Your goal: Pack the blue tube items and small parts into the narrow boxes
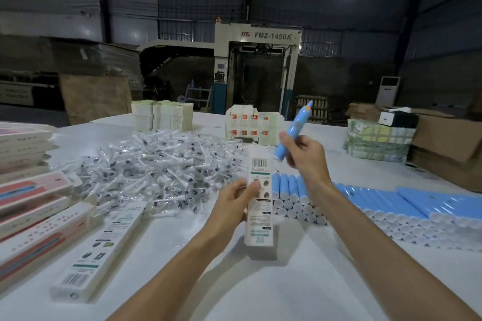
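My left hand (238, 197) grips a narrow white printed box (259, 200), held upright above the white table (260, 281). My right hand (303, 154) holds a blue tube item (293, 130) tilted up and to the right, its lower end just beside the top of the box. Rows of blue tube items (391, 206) lie stacked on the table to the right. A big heap of small parts in clear wrappers (156, 167) lies behind and left of the box.
Another narrow box (101, 247) lies flat at the left, beside stacks of pink and white boxes (31, 195). Flat box blanks (161, 114) and printed cartons (250, 122) stand at the far edge. Green packs (378, 141) and brown cartons (448, 143) sit at right.
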Available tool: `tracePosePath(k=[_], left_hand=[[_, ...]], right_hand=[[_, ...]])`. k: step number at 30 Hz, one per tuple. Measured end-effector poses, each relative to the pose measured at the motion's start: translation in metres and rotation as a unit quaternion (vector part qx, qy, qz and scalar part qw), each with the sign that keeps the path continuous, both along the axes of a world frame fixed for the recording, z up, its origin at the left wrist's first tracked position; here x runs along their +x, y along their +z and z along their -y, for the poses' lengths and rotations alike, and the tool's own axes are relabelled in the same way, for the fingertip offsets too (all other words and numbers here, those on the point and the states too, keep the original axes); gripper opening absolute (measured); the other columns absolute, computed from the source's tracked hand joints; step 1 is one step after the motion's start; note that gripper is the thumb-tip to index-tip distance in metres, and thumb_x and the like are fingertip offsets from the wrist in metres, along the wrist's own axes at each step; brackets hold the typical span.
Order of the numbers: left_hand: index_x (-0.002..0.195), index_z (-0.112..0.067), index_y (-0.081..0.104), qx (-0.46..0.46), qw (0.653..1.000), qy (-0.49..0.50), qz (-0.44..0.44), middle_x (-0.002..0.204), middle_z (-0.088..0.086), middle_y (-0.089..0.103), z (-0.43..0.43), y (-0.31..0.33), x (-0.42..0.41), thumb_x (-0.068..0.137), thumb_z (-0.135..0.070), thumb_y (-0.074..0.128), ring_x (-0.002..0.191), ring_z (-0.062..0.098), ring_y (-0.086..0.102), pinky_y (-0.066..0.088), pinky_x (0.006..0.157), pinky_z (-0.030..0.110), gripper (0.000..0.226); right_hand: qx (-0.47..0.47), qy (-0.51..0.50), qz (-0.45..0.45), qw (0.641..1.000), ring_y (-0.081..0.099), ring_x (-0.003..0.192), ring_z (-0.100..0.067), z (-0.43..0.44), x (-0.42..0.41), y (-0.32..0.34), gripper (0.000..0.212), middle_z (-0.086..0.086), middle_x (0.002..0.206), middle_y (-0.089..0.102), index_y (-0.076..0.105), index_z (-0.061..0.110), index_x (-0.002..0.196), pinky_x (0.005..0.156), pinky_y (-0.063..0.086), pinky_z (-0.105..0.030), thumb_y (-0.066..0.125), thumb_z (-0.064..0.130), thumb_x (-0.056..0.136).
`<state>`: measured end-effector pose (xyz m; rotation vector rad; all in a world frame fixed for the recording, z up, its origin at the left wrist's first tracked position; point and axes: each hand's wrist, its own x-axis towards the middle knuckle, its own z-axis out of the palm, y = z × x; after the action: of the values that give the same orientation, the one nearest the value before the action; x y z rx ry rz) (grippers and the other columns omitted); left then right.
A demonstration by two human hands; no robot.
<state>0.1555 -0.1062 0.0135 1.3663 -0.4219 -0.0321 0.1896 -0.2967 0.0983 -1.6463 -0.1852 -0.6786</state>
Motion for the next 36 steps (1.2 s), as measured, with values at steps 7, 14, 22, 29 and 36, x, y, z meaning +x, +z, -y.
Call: tracePosePath(k=[7,14,22,29,36], left_hand=[[0.138,-0.026,0.046,0.027,0.995,-0.095,0.004,0.121,0.011,0.079,0.016,-0.002,-0.017,0.101,-0.032,0.073,0.111,0.029,0.076,0.065,0.09,0.045,0.046],[0.147,-0.057,0.025,0.009,0.981,-0.186,0.046,0.135,0.017,0.071,0.019,-0.005,-0.025,0.098,-0.02,0.08,0.121,0.043,0.071,0.062,0.094,0.055,0.083],[0.157,-0.058,0.031,0.056,0.98,-0.173,0.082,0.139,0.008,0.067,0.008,0.0,-0.02,0.095,-0.015,0.081,0.125,0.022,0.07,0.063,0.092,0.049,0.091],[0.15,-0.04,0.037,0.074,0.983,-0.132,0.103,0.116,0.013,0.072,0.012,-0.001,-0.017,0.089,-0.017,0.086,0.103,0.031,0.076,0.064,0.081,0.041,0.081],[0.143,-0.045,0.04,0.124,0.978,-0.063,0.155,0.115,0.003,0.077,0.009,0.0,-0.016,0.086,-0.034,0.089,0.103,0.021,0.076,0.061,0.091,0.034,0.076]], right_hand=[[0.037,0.087,0.045,0.995,0.071,0.079,-0.02,0.027,-0.051,0.024,0.04,-0.012,0.088,0.079,0.075,0.006,0.104,0.065,0.051,-0.022,0.069,0.044,0.099],[-0.09,0.084,-0.015,0.992,0.069,0.064,-0.017,0.025,-0.059,0.012,0.036,-0.011,0.081,0.077,0.074,0.006,0.096,0.064,0.053,-0.022,0.068,0.042,0.101],[-0.113,0.074,-0.078,0.988,0.069,0.07,-0.013,0.027,-0.069,0.006,0.03,-0.009,0.085,0.079,0.069,0.013,0.098,0.063,0.047,-0.026,0.069,0.043,0.099],[-0.221,0.041,-0.134,0.965,0.067,0.064,-0.014,0.03,-0.071,0.014,0.027,-0.002,0.078,0.078,0.074,0.012,0.091,0.047,0.046,-0.025,0.072,0.039,0.094],[-0.466,0.014,-0.24,0.852,0.05,0.057,-0.01,0.02,-0.063,0.035,0.061,0.007,0.064,0.058,0.07,0.017,0.08,0.06,0.04,-0.027,0.057,0.075,0.092]])
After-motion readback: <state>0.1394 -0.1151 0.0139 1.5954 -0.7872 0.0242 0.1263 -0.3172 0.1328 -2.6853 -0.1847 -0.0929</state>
